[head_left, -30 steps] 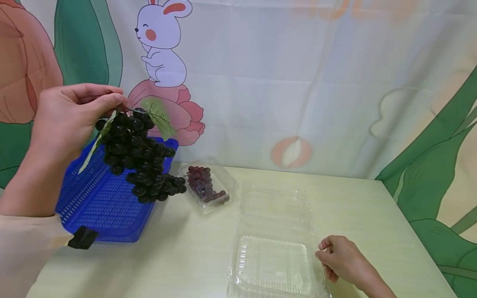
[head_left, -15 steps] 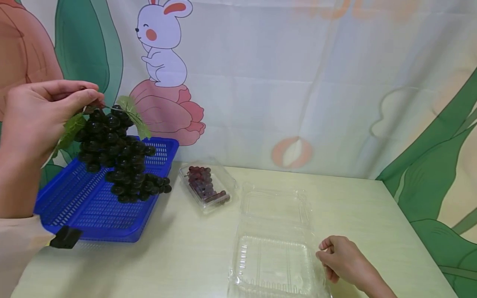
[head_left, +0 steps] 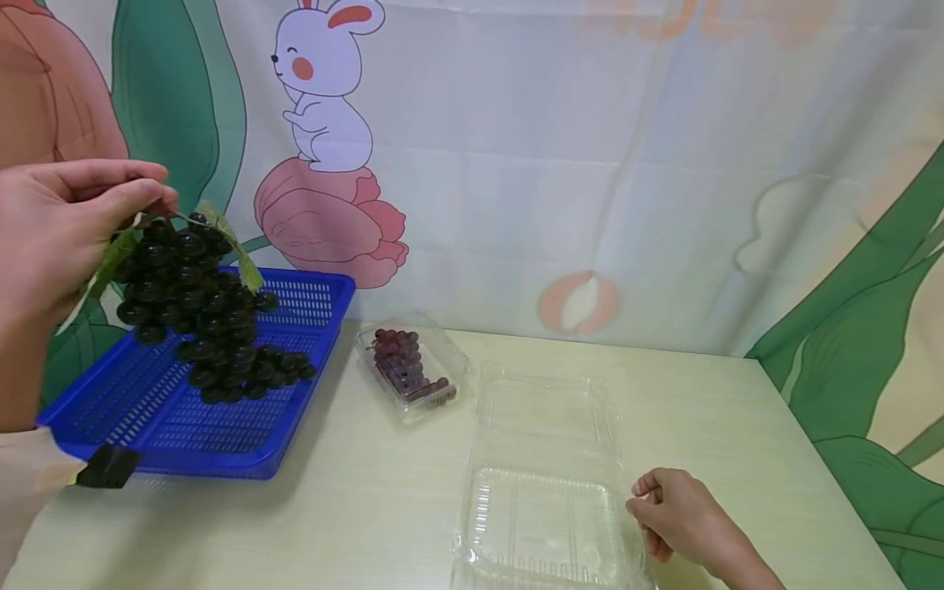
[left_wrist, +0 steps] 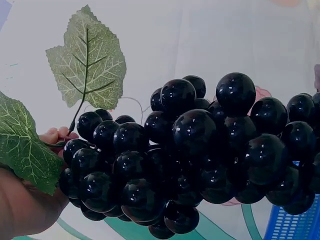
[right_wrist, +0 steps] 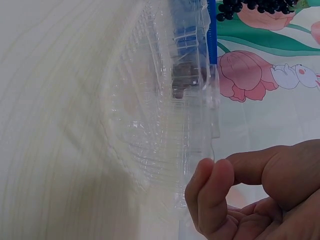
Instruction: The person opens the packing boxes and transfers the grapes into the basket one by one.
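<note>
A bunch of black artificial grapes (head_left: 199, 303) with green leaves hangs from my left hand (head_left: 66, 221), which pinches its stem between thumb and fingers. The bunch is held above the blue basket (head_left: 273, 459), without touching its floor. In the left wrist view the glossy grapes (left_wrist: 195, 135) fill the middle, and fingers show behind the leaf (left_wrist: 30, 145). My right hand (head_left: 686, 520) lies beside the right edge of an unfolded clear plastic clamshell box (head_left: 546, 524). Its fingers are loosely curled with nothing seen between them; whether they touch the box's rim is hard to tell.
Between basket and open box, a closed clear box (head_left: 450, 369) holds a bunch of dark red grapes (head_left: 401, 365). A pale table (head_left: 369, 516) carries everything. Behind it hangs a printed cloth (head_left: 501, 205) with a rabbit and flowers.
My left hand has moved to the left with the black grapes, from the basket's right side to over its left and middle. The right hand and both boxes have stayed put.
</note>
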The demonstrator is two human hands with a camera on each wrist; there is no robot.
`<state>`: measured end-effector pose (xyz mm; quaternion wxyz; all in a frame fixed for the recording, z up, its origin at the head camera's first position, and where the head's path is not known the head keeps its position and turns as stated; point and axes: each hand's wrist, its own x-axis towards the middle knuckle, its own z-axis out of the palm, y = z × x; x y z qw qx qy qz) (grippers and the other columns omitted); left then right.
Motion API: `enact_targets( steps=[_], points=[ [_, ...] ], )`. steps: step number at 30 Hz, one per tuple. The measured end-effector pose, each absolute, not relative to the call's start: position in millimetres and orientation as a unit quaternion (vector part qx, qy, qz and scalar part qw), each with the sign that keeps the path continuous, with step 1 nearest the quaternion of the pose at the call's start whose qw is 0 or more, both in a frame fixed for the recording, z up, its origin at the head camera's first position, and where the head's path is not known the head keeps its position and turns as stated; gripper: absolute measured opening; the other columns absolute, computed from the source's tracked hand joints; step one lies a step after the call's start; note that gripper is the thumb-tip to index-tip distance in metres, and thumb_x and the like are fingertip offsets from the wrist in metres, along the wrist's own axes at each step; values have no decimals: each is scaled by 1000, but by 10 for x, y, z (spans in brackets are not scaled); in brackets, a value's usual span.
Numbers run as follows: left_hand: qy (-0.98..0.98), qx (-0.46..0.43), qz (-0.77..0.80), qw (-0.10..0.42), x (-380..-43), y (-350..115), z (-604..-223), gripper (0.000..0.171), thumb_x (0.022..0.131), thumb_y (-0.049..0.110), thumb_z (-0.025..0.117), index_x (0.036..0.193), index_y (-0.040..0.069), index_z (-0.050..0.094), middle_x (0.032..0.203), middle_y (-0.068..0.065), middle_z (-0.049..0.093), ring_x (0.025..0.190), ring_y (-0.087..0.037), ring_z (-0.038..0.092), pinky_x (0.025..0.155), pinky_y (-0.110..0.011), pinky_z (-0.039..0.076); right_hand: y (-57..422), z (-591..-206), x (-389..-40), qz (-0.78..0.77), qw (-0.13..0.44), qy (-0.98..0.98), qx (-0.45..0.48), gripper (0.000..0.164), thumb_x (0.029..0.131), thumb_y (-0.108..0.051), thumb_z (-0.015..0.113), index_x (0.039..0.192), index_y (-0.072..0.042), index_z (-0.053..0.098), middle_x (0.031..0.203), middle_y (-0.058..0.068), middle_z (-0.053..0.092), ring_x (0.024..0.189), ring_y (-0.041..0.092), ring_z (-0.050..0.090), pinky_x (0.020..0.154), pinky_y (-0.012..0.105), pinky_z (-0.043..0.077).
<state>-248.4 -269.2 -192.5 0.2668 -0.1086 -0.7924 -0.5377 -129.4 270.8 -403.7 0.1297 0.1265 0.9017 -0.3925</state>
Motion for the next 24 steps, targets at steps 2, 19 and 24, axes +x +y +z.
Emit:
enact_targets(
  steps=[2,19,24],
  points=[
    [-793,-105,-537,269,-2479,-2708,-1928,27,103,7,61,107,28,77,84,23,72,81,6,68,80,-5,49,2708,-4038,-1293,-393,129,902,126,4,94,0,64,96,1,60,60,9,58,45,17,54,50,30,51],
    [-782,-129,-553,257,-2649,-3020,-2035,32,105,3,56,108,27,77,85,21,74,78,6,69,65,-6,48,2722,-4038,-1283,-398,128,901,118,4,94,0,64,96,0,60,60,9,58,44,18,54,51,31,51],
    [-781,-131,-564,235,-2652,-3077,-2066,34,105,3,55,107,28,78,84,18,75,77,5,70,71,-5,50,2722,-4037,-1287,-391,132,903,122,5,95,0,64,97,0,60,60,9,58,45,17,54,51,30,50]
  ],
)
